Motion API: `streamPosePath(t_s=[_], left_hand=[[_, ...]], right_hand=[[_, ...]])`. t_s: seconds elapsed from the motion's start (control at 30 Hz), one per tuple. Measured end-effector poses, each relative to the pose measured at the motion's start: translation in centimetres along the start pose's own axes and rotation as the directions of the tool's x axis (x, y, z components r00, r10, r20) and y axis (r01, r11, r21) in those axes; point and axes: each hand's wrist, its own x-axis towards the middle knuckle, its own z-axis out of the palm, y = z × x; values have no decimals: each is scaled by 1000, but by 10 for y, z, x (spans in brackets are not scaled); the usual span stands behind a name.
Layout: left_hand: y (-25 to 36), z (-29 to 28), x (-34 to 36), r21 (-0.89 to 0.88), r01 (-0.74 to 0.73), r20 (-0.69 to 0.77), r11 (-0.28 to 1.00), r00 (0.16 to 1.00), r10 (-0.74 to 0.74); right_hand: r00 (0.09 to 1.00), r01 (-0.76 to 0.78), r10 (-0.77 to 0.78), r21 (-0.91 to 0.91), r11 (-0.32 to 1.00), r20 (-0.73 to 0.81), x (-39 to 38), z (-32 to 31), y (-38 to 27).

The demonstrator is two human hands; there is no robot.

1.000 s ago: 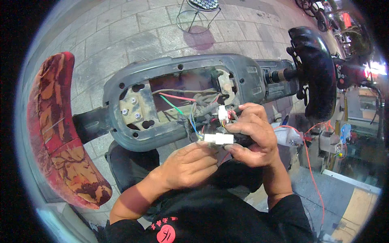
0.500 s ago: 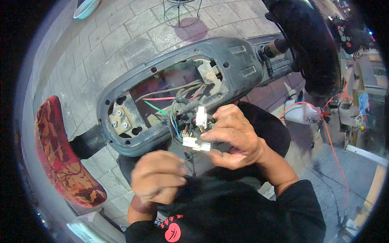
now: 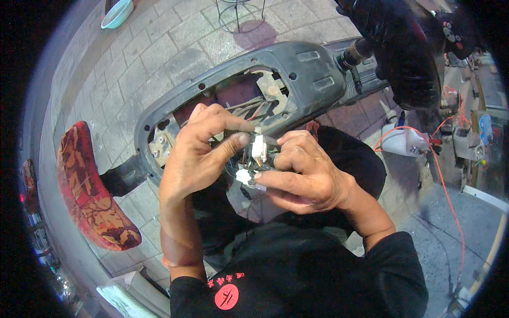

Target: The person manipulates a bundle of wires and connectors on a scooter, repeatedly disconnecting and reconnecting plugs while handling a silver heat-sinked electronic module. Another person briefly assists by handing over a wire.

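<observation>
Two white plastic wire connectors are between my hands, over the near edge of the scooter's open dark body frame (image 3: 313,69). My right hand (image 3: 313,177) grips the lower white connector (image 3: 243,176) between thumb and fingers. Close above it stands the upper white connector (image 3: 259,147), with thin wires at its lower end. My left hand (image 3: 204,146) is bent in a pinch beside the upper connector's top, index fingertip and thumb close together. What lies between those fingertips is too small to make out. Dark wires (image 3: 249,108) run through the frame's opening, partly hidden by my left hand.
A red and brown patterned seat pad (image 3: 95,185) sticks up at the left. At the upper right is a large black part (image 3: 408,53). An orange cord (image 3: 448,196) hangs near a white container (image 3: 400,142). A pale basin (image 3: 117,14) rests on the paving.
My left hand has moved up and right, from below the connectors to the upper connector's top, now covering part of the opening. My right hand keeps its hold. The view has shifted slightly.
</observation>
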Motion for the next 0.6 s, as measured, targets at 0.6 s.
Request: streamPosePath(t_s=[0.6], left_hand=[[-18, 32, -14, -638, 5, -340, 770, 896, -287]], right_hand=[[840, -538, 536, 235, 809, 80, 26, -23, -15]])
